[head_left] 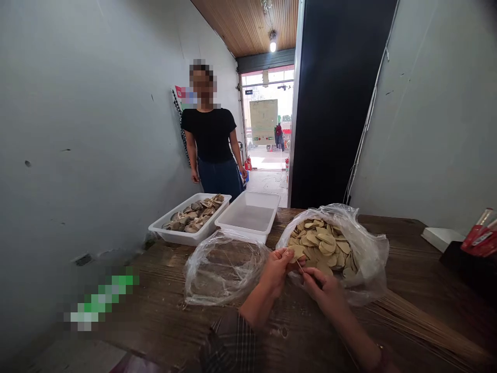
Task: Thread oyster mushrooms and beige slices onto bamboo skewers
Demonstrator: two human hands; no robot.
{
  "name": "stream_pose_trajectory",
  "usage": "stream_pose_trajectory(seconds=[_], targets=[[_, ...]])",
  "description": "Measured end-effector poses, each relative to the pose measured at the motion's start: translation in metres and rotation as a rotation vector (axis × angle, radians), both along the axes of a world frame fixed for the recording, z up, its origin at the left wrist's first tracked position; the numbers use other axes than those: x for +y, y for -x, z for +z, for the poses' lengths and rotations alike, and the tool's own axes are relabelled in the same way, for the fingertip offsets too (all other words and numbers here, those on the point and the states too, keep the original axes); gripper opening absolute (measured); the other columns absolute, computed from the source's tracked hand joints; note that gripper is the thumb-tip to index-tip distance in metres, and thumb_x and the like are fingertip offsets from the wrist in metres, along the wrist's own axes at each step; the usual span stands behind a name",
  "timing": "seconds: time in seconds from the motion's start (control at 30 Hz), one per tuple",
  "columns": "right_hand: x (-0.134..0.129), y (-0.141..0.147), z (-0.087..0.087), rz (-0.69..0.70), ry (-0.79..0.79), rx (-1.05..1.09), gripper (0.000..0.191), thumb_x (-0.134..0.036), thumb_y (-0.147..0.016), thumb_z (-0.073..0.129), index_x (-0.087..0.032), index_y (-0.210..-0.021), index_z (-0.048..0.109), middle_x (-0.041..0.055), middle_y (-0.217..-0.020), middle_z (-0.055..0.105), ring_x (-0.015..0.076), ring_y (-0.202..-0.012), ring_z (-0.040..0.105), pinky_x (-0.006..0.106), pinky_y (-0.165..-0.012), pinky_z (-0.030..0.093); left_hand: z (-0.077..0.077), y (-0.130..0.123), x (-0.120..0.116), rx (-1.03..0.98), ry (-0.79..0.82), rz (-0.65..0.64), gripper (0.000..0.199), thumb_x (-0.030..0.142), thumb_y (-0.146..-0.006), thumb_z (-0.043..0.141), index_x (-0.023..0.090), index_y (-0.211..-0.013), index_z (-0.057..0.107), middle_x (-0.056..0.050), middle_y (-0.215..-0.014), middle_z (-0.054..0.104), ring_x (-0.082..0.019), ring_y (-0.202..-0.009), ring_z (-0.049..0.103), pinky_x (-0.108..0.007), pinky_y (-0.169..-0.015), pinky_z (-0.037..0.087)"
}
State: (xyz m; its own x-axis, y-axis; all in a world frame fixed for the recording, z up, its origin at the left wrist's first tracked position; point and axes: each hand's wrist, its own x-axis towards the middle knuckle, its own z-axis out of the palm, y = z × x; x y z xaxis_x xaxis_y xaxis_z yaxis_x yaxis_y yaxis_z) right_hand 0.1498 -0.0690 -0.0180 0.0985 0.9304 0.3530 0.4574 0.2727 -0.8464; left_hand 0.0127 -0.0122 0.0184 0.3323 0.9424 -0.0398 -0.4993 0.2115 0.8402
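My left hand pinches a pale, flat oval slice at the near left edge of an open plastic bag. Close beside it on the right, my right hand grips a thin stick, whose upper end meets the slice. Many similar slices fill the clear bag beyond my hands. Left of my hands lies another clear plastic bag, crumpled and mostly see-through. A bundle of thin sticks rests at the right of the table.
A white tray with greyish-brown pieces stands at the back left of the wooden table. Beside it is a bare white tray. Across the table stands a person. Red-and-clear packets are at the far right.
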Motion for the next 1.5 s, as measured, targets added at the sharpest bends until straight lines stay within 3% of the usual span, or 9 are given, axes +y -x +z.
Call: stream_pose_trajectory(seconds=[0.33, 0.63, 0.83, 0.93, 1.13, 1.3, 1.4, 1.5], targets=[[0.001, 0.001, 0.004, -0.038, 0.041, 0.062, 0.035, -0.048, -0.083, 0.054, -0.021, -0.08, 0.075, 0.0047, -0.071, 0.073, 0.023, -0.068, 0.066, 0.031, -0.064, 0.049, -0.005, -0.005, -0.005, 0.024, -0.035, -0.031, 0.049, 0.051, -0.059, 0.084, 0.008, -0.081, 0.072, -0.01, -0.074, 0.071, -0.016, -0.066, 0.064, -0.027, -0.066, 0.049], [0.004, -0.004, 0.0, -0.046, 0.012, 0.067, 0.036, -0.048, -0.085, 0.054, -0.019, -0.075, 0.072, 0.0056, -0.074, 0.073, 0.0217, -0.07, 0.065, 0.03, -0.065, 0.048, -0.011, -0.014, -0.011, 0.025, -0.036, -0.078, 0.047, 0.052, -0.061, 0.083, 0.01, -0.079, 0.071, -0.006, -0.071, 0.069, -0.012, -0.063, 0.06, -0.023, -0.063, 0.045], [0.003, -0.014, 0.014, -0.129, -0.044, 0.074, 0.035, -0.048, -0.084, 0.054, -0.018, -0.075, 0.071, 0.0044, -0.07, 0.07, 0.0195, -0.066, 0.061, 0.03, -0.064, 0.045, -0.001, -0.01, -0.006, 0.068, -0.028, -0.05, 0.057, 0.047, -0.059, 0.086, 0.015, -0.103, 0.068, -0.005, -0.082, 0.072, -0.014, -0.067, 0.066, -0.027, -0.069, 0.051], [0.004, -0.024, 0.021, -0.184, -0.024, 0.125, 0.034, -0.047, -0.085, 0.056, -0.018, -0.08, 0.071, 0.005, -0.07, 0.07, 0.0191, -0.064, 0.058, 0.031, -0.062, 0.044, 0.006, -0.004, 0.003, 0.119, -0.067, -0.017, 0.049, 0.049, -0.065, 0.081, 0.014, -0.096, 0.068, -0.006, -0.082, 0.072, -0.014, -0.068, 0.067, -0.026, -0.068, 0.051], [0.001, -0.044, 0.031, -0.265, -0.018, 0.172, 0.025, -0.048, -0.085, 0.056, -0.026, -0.083, 0.07, 0.005, -0.068, 0.066, 0.0221, -0.061, 0.053, 0.035, -0.057, 0.04, 0.006, 0.002, 0.011, 0.357, -0.321, 0.001, 0.037, 0.047, -0.076, 0.071, 0.014, -0.093, 0.069, -0.005, -0.08, 0.071, -0.012, -0.065, 0.062, -0.025, -0.066, 0.049], [-0.001, -0.046, 0.035, -0.268, -0.016, 0.207, 0.019, -0.046, -0.085, 0.057, -0.031, -0.081, 0.068, 0.0036, -0.063, 0.062, 0.0218, -0.056, 0.048, 0.034, -0.052, 0.036, -0.003, -0.006, 0.004, 0.903, -0.736, -0.095, 0.016, 0.03, -0.083, 0.062, 0.017, -0.088, 0.07, -0.004, -0.084, 0.069, -0.016, -0.079, 0.062, -0.03, -0.076, 0.048], [-0.002, -0.043, 0.036, -0.274, -0.008, 0.165, 0.025, -0.047, -0.085, 0.056, -0.027, -0.08, 0.07, 0.0015, -0.06, 0.058, 0.0186, -0.056, 0.047, 0.031, -0.053, 0.036, -0.006, -0.01, -0.003, 1.192, -0.998, -0.106, 0.013, 0.026, -0.083, 0.062, 0.019, -0.092, 0.069, -0.006, -0.095, 0.066, -0.02, -0.092, 0.061, -0.033, -0.084, 0.047], [-0.003, -0.04, 0.035, -0.267, -0.032, 0.135, 0.032, -0.049, -0.083, 0.059, -0.02, -0.077, 0.071, -0.0007, -0.056, 0.053, 0.0151, -0.054, 0.046, 0.028, -0.052, 0.034, -0.006, -0.011, -0.011, 1.401, -1.126, -0.189, 0.015, 0.028, -0.083, 0.062, 0.019, -0.094, 0.067, -0.009, -0.101, 0.063, -0.023, -0.098, 0.059, -0.034, -0.085, 0.047]])
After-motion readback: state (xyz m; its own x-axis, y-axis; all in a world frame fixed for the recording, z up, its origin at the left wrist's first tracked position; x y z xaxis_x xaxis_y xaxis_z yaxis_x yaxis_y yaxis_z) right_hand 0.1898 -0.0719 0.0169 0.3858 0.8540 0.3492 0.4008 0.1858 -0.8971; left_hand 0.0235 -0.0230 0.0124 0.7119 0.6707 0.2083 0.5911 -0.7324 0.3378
